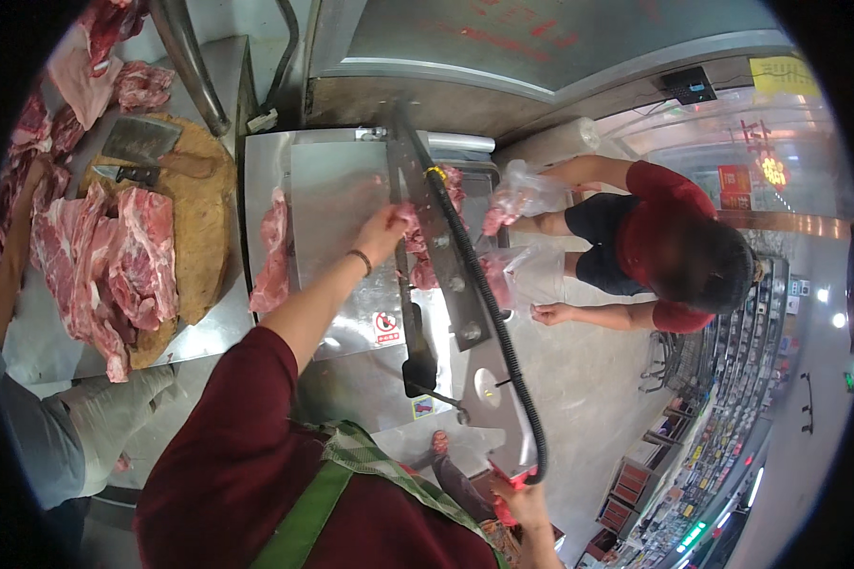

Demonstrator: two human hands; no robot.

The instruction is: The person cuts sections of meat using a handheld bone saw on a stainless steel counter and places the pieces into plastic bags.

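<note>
At the blade of a guillotine-style meat cutter (438,249), my left hand (383,231) holds the upper end of a piece of raw meat (418,249). My right hand (521,499) grips the red handle (505,511) of the cutter's long arm at the lower right. A black corrugated hose (494,299) runs along that arm. Another strip of raw meat (270,249) lies on the steel table (334,284) left of my left hand. More meat (454,192) shows behind the blade, partly hidden by it.
A person in a red top (633,242) stands across the cutter with plastic bags (530,188) of meat. At left, a wooden chopping block (203,235) bears a cleaver (139,139), a knife (132,173) and large meat cuts (142,256). Another person's arm (14,249) reaches in there.
</note>
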